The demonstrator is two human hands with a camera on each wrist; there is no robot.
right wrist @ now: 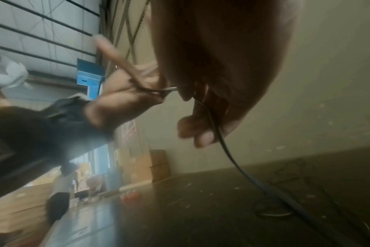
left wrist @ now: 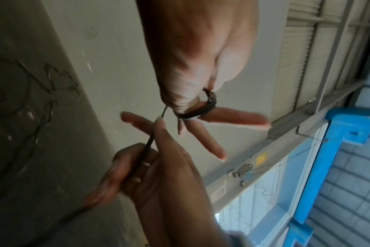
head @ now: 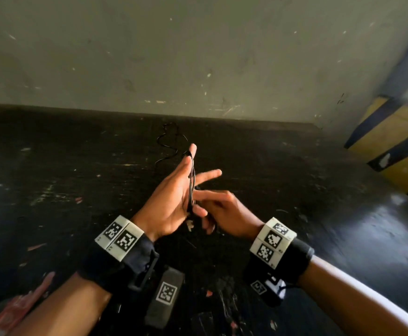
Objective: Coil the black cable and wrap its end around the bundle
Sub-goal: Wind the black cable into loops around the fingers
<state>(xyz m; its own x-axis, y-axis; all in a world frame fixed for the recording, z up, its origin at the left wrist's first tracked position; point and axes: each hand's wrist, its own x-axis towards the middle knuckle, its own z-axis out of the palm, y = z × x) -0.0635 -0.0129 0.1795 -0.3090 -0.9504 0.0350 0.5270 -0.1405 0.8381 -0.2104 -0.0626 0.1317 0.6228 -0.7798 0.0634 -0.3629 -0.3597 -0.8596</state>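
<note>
The thin black cable (head: 191,183) is looped in a few turns around my left hand (head: 174,197), from the raised thumb down across the palm. In the left wrist view the loops (left wrist: 203,112) ring the thumb's base, and the plug end is tucked into the crease beside them. My right hand (head: 224,214) sits just right of the left palm and pinches the running strand (left wrist: 146,150) between thumb and fingers. From those fingers the cable (right wrist: 222,143) drops to the floor. Its loose remainder (head: 171,141) lies in squiggles on the dark floor ahead.
A grey wall rises behind the dark, scuffed floor (head: 77,178). A yellow-and-black striped pillar (head: 392,141) stands at the right. A black block with a marker tag (head: 165,294) lies between my forearms, and a red object (head: 16,309) sits at the lower left.
</note>
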